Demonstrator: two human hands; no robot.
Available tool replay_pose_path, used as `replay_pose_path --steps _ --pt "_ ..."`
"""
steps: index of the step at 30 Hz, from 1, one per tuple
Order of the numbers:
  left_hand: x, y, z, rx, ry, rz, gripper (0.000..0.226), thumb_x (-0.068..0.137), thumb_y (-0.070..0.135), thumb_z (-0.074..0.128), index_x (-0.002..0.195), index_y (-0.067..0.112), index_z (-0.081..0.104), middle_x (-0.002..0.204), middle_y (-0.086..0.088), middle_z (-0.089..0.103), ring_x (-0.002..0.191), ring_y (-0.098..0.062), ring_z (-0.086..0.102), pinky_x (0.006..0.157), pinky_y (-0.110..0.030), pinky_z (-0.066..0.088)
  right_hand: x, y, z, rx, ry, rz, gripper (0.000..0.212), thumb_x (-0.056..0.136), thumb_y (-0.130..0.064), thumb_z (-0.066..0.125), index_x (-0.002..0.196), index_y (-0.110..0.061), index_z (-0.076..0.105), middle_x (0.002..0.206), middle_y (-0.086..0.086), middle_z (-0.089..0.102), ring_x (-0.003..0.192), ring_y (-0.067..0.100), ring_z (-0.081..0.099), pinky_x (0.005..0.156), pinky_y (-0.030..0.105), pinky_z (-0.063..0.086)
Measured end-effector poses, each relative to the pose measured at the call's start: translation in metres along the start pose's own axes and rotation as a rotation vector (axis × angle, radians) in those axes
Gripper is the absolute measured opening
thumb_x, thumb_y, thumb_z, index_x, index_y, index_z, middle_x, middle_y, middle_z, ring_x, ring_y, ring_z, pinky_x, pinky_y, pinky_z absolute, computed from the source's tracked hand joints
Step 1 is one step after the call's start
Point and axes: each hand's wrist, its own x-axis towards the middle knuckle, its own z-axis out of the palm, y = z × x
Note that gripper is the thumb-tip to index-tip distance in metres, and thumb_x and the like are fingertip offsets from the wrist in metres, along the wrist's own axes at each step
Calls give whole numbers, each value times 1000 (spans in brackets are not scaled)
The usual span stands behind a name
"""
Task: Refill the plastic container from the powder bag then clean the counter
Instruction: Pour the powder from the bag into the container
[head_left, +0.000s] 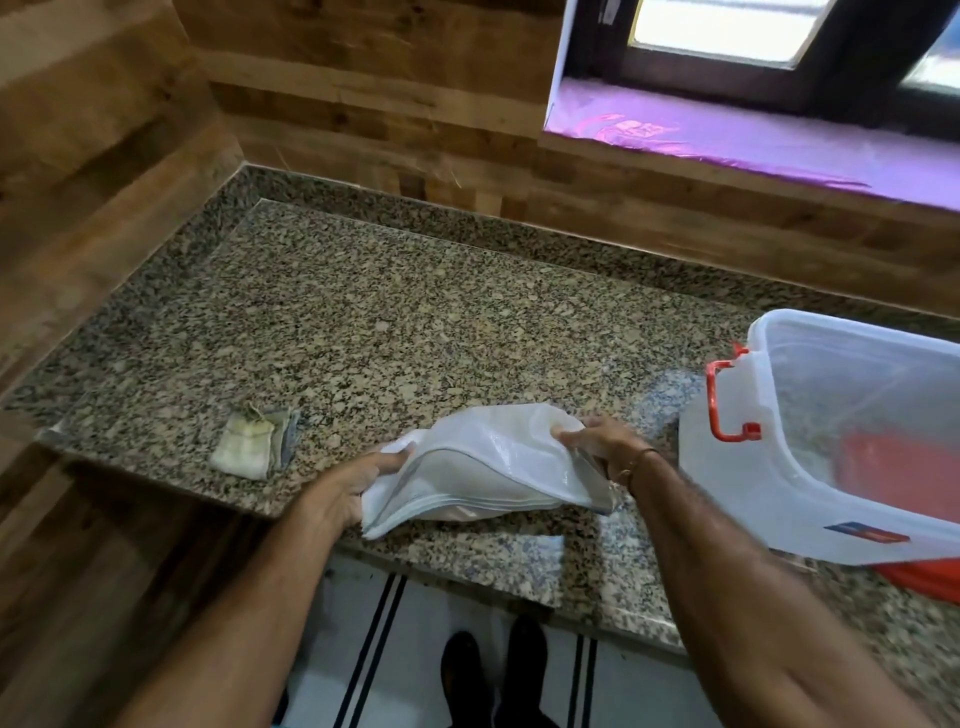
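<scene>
A white woven powder bag (483, 467), folded flat, lies at the front edge of the speckled granite counter (363, 312). My left hand (343, 493) grips its left end and my right hand (602, 441) grips its right end. To the right stands a clear plastic container (831, 431) with a red latch handle (727, 400); it is open on top and holds white powder. A dusting of spilled powder (660, 400) shows on the counter just left of the container. A folded, stained cloth (254, 439) rests on the counter to the left of the bag.
Wood-panelled walls close off the counter at the back and left. A window sill (753, 145) covered in purple film sits at the upper right. A red lid (924, 577) lies under the container. My feet (493, 670) stand on tiled floor below the counter edge.
</scene>
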Motion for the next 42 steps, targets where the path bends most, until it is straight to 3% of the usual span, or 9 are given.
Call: replay_pose_path --steps 2,4,9,17,21,25,34,38,42 --pt "11 -4 -6 12 15 18 59 89 5 75 143 18 56 131 -30 66 102 -44 70 86 -61 59 -2 5 7 65 67 -25 10 92 -21 79 93 -14 72 96 9 74 72 21 67 59 28 54" --pt "13 -5 -7 37 37 5 82 77 0 81 150 15 48 128 -30 67 93 -42 74 77 -58 62 -1 11 12 121 116 -50 8 90 -15 79 91 -14 71 95 10 73 71 20 65 59 27 52" --pt "-19 1 10 53 23 27 55 89 2 68 142 6 53 99 -22 74 65 -30 74 53 -39 62 -11 9 18 259 157 -81 9 91 -3 76 98 -5 71 86 11 70 66 20 62 57 25 53" --pt "-85 90 44 145 3 272 30 96 7 60 125 15 57 88 -14 74 78 -34 64 45 -38 58 -58 -63 -34 416 184 -337 8 87 -1 77 94 -2 73 97 14 73 84 28 66 81 42 58" --pt "-112 139 92 115 -34 467 31 98 6 59 126 16 59 112 -15 69 77 -29 71 51 -36 60 -107 -103 -101 443 254 -571 13 88 3 74 101 1 72 81 8 71 68 20 65 63 29 55" --pt "-131 169 169 108 -139 608 35 96 4 61 130 13 59 106 -13 70 70 -21 72 54 -33 62 -159 -110 -183 441 295 -758 16 86 6 71 101 2 70 64 -5 70 51 4 63 54 17 53" --pt "-112 121 375 70 -239 825 39 82 -2 76 117 13 65 100 -8 72 79 -23 66 68 -35 60 -182 5 -349 523 539 -855 17 93 -20 77 87 -11 64 78 5 64 65 14 56 56 26 49" --pt "-91 78 425 175 -154 918 47 59 27 90 98 26 63 94 -6 68 77 -17 63 64 -33 57 -169 54 -378 635 498 -885 19 89 -14 78 81 -16 60 68 -8 68 57 4 60 52 20 51" --pt "-70 49 439 279 -77 939 43 64 25 88 95 25 57 89 -5 67 76 -19 63 62 -38 56 -151 87 -374 758 401 -871 55 66 -58 89 85 -14 62 80 6 66 62 9 65 57 23 56"
